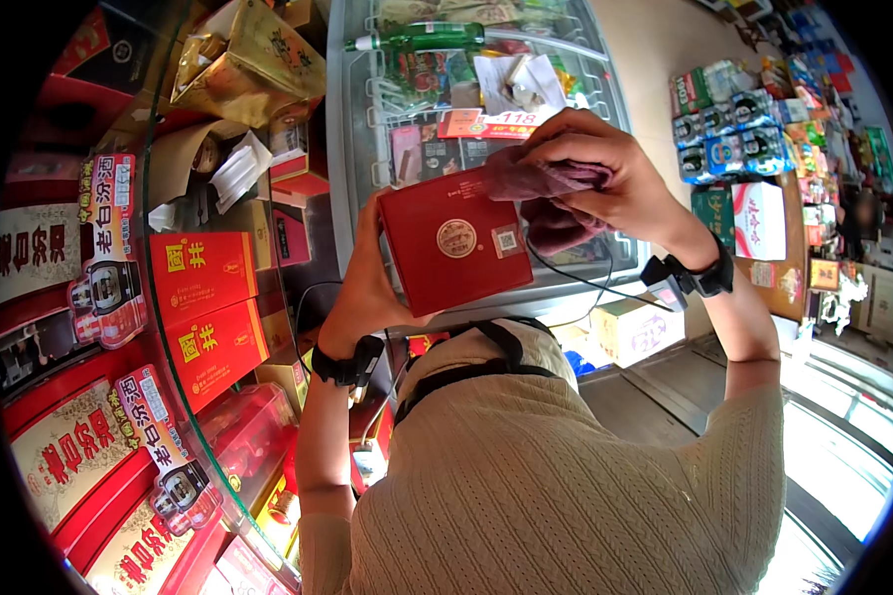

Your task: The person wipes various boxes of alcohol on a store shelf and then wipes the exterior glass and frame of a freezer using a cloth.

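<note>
My left hand (368,282) holds a red cardboard box (446,275) from its left side and bottom edge. The face towards me bears a round pale emblem and a printed code. In my right hand (595,167) is a bunched dark purple cloth (565,223), pinched between thumb and fingers. Part of the cloth touches the box's upper right corner; another part hangs beside its right edge. Both wrists wear black straps with small devices. Behind the box stands a glass-topped chest (614,97), with a green glass bottle (439,36), papers and a red price card (491,123) on it.
Glass shelves (193,428) on the left hold several red gift boxes (201,275) and a gold box (257,67). Thin black cables run beside both arms. At the right are a white carton (640,327), shrink-wrapped drink packs (737,141) and shelves of goods.
</note>
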`<move>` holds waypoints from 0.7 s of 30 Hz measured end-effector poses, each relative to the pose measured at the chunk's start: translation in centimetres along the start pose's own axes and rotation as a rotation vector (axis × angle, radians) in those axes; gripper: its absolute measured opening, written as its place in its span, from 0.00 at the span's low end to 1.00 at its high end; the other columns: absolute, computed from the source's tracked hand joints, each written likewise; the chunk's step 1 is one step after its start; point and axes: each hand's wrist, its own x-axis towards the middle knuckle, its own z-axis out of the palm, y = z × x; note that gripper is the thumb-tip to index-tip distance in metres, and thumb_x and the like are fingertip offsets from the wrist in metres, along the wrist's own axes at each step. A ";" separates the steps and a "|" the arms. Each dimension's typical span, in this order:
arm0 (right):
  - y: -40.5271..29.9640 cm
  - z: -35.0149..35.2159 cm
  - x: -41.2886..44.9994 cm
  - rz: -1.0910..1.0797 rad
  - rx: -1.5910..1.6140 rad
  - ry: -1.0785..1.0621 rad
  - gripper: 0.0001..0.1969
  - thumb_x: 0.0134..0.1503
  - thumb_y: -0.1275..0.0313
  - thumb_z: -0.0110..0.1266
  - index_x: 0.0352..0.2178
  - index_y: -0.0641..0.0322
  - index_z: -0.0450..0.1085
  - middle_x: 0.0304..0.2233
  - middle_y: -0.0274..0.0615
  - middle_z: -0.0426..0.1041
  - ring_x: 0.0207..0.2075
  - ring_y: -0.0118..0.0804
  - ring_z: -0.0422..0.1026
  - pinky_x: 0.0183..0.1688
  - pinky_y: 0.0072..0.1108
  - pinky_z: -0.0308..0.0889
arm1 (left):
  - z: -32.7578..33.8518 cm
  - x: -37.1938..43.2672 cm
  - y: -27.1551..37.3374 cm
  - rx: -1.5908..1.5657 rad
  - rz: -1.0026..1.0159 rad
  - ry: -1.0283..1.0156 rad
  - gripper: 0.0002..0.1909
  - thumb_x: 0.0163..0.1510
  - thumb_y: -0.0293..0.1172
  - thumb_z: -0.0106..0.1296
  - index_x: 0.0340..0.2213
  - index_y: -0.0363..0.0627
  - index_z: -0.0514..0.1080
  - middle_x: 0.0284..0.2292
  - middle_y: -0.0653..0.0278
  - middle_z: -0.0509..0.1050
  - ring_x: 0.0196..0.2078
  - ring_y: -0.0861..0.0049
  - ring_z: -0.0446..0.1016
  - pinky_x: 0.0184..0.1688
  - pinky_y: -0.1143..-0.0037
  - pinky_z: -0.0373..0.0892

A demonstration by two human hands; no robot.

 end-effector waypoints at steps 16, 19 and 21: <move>-0.1 5.2 -0.1 -0.275 -0.374 -0.016 0.23 0.33 0.80 0.66 0.37 0.56 0.78 0.49 0.39 0.76 0.49 0.50 0.71 0.51 0.36 0.71 | 0.0 -0.2 -0.2 0.061 -0.017 0.014 0.73 0.22 0.35 0.80 0.67 0.39 0.47 0.60 0.52 0.64 0.65 0.61 0.62 0.69 0.64 0.56; -1.6 5.9 -1.9 -0.282 -0.290 -0.115 0.21 0.33 0.78 0.67 0.35 0.55 0.78 0.47 0.39 0.76 0.49 0.50 0.71 0.51 0.36 0.71 | 0.2 0.0 0.1 0.013 -0.050 0.017 0.73 0.21 0.35 0.80 0.67 0.39 0.47 0.60 0.52 0.63 0.65 0.61 0.62 0.69 0.64 0.56; -2.1 6.5 -3.6 -0.278 -0.244 -0.175 0.21 0.33 0.78 0.69 0.34 0.54 0.79 0.47 0.37 0.77 0.47 0.49 0.72 0.50 0.35 0.73 | 0.2 0.0 0.2 -0.006 -0.076 0.022 0.74 0.20 0.35 0.80 0.67 0.39 0.47 0.61 0.52 0.63 0.65 0.61 0.62 0.69 0.64 0.56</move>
